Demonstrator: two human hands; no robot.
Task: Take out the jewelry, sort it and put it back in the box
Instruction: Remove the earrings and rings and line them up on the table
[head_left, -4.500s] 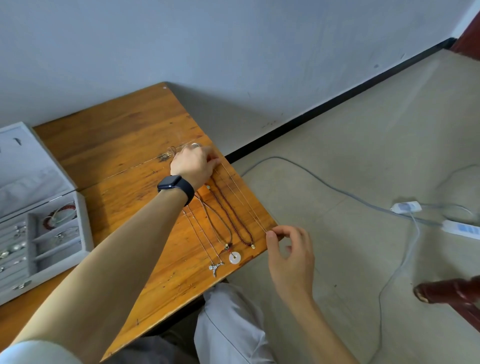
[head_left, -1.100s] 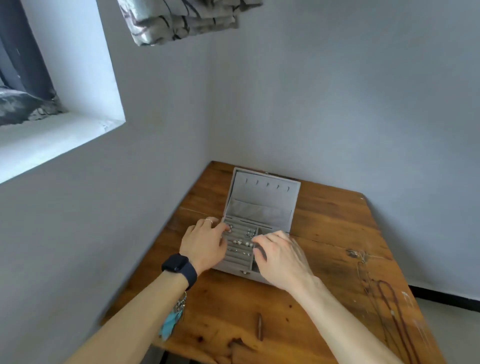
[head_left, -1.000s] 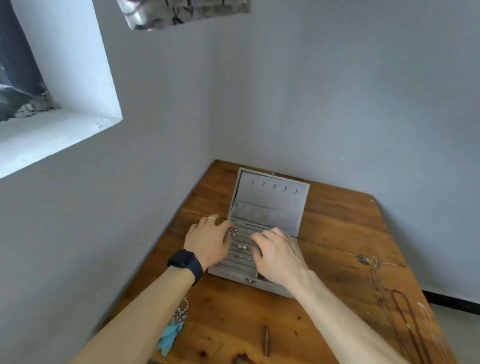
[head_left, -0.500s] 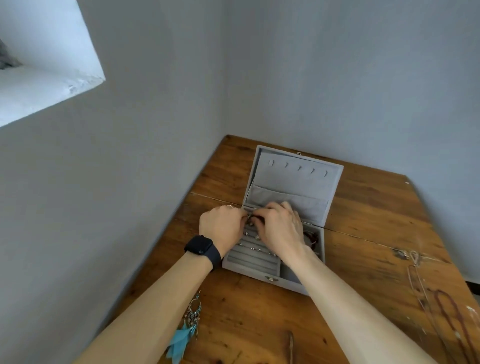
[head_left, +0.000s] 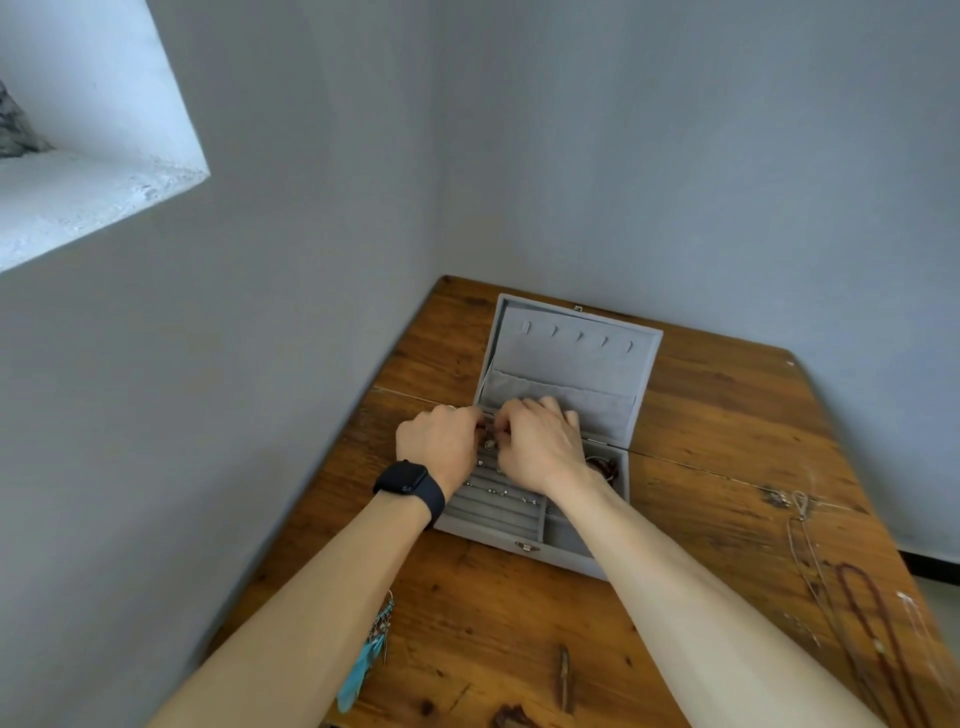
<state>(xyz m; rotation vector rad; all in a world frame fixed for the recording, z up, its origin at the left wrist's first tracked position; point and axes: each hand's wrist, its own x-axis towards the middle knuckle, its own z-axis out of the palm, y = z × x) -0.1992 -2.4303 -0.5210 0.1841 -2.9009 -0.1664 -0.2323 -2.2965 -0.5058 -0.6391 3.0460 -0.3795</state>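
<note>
A grey velvet jewelry box stands open on the wooden table, its lid leaning back. My left hand and right hand meet over the back rows of the slotted tray, fingers curled and fingertips pinched together on something small that they hide. Just below the fingertips a small ring sits in a slot, and tiny studs dot the rows nearer me. A reddish bracelet lies in the right compartment. Several necklaces are laid out at the table's right edge.
A turquoise feather earring lies by my left forearm near the front edge. A small dark stick-like piece rests on the wood in front. Walls close in on the left and behind; a window sill juts out at upper left.
I turned from the necklaces at the table's right edge to the box. Both hands moved from the front rows to the back rows, and their fingertips came together.
</note>
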